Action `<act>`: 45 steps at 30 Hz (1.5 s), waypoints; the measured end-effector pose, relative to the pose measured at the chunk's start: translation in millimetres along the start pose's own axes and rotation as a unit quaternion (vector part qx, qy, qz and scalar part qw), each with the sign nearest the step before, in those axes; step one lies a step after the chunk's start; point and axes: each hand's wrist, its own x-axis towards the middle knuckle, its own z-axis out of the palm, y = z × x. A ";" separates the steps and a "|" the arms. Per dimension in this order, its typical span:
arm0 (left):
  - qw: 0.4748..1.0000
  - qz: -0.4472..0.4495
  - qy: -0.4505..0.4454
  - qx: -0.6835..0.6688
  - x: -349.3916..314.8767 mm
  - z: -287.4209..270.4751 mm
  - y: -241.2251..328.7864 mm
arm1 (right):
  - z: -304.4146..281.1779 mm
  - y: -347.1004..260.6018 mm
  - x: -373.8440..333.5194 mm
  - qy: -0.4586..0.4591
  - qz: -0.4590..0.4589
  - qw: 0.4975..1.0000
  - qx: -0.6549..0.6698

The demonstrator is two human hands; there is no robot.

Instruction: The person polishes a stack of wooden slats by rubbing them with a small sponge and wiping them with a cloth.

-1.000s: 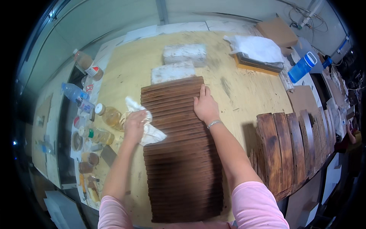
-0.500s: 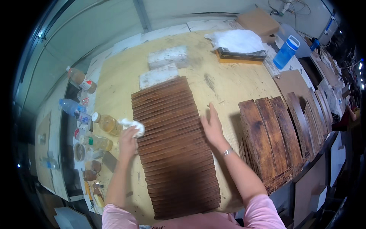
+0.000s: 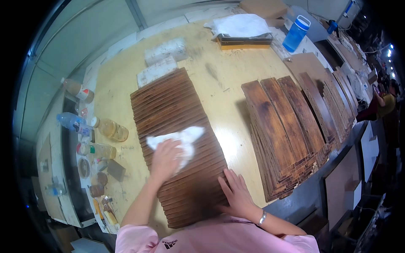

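Observation:
A long row of narrow dark brown wooden strips (image 3: 166, 101), laid close against each other, lies on the table in front of me. My left hand (image 3: 166, 159) presses a white cloth (image 3: 192, 135) down on the middle of the strips; its fingers are partly covered by the cloth. With a metal band at its wrist, my right hand (image 3: 237, 193) rests at the right edge of the row near my body. Its fingers are apart and it holds nothing.
Stacked brown boards (image 3: 270, 122) stand to the right on the yellowish table (image 3: 219, 88). Along the left edge are several bottles, one with yellow liquid (image 3: 112, 129). Two white wrapped blocks (image 3: 165, 51) touch the far end; a blue bottle (image 3: 296, 34) is at the far right.
My left hand has brought the cloth from the row's left edge onto its middle and spread it. My right hand has drawn back toward my body. The whole view has shifted.

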 end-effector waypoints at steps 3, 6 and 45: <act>0.995 -0.089 0.043 -0.024 -68.8 -28.4 -45.9 | 9.2 3.0 -32.7 -0.027 0.005 1.000 0.001; 0.957 -0.238 0.111 -0.127 -98.0 -45.4 -44.2 | 37.3 16.4 -42.7 0.064 -0.009 0.998 0.002; 0.998 0.050 0.026 -0.028 -135.8 29.8 163.7 | 71.7 36.7 -61.7 0.126 0.075 0.986 0.083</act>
